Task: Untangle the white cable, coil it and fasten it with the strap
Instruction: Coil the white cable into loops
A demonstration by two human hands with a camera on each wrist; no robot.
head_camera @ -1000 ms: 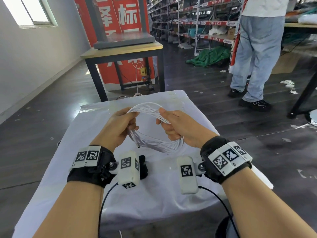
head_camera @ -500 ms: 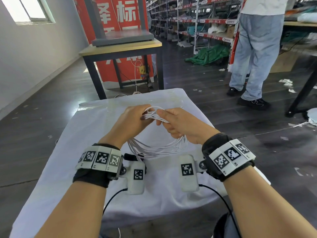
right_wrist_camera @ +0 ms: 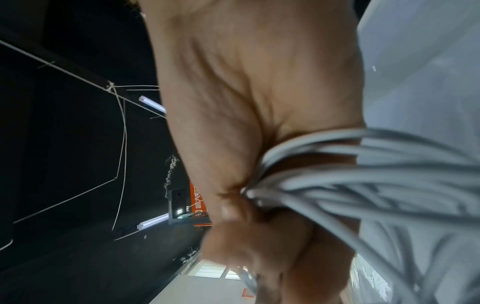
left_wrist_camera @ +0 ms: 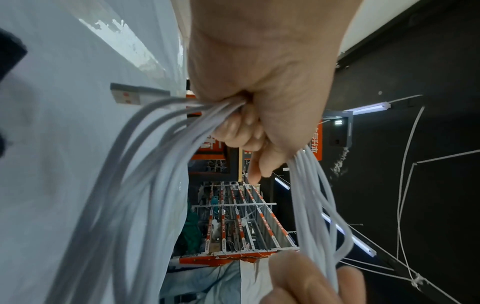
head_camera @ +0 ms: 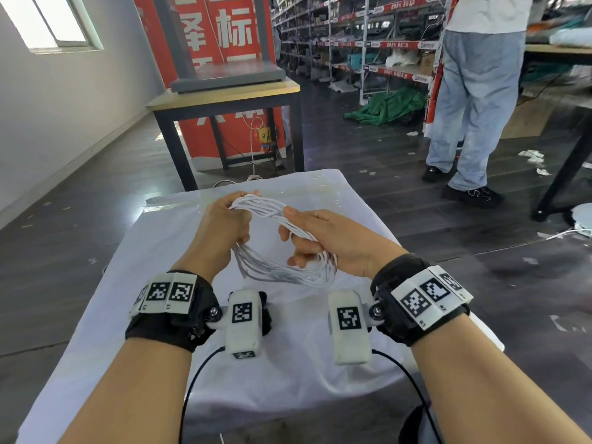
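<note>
The white cable (head_camera: 282, 270) is a coil of several loops held in the air above the white-covered table (head_camera: 160, 315). My left hand (head_camera: 224, 222) grips the coil's far left side, fingers curled round the strands (left_wrist_camera: 161, 156). My right hand (head_camera: 307, 235) grips the right side of the coil, thumb on top and fingers wrapped under the bundle (right_wrist_camera: 350, 185). The top strands run twisted between the two hands. A USB plug end (left_wrist_camera: 130, 95) sticks out beside my left fist. A black strap-like thing (head_camera: 265, 310) lies on the cloth, mostly hidden behind the left wrist camera.
A wooden table (head_camera: 224, 94) with a grey slab stands beyond mine, before a red banner (head_camera: 221, 36). A person in jeans (head_camera: 471, 100) stands at the right by storage shelves (head_camera: 368, 43). Another table's dark leg (head_camera: 563, 174) is at the right.
The hands moved apart after meeting at the coil's top. My left hand turned and now grips the far left side; the top strands now look twisted between the hands.
</note>
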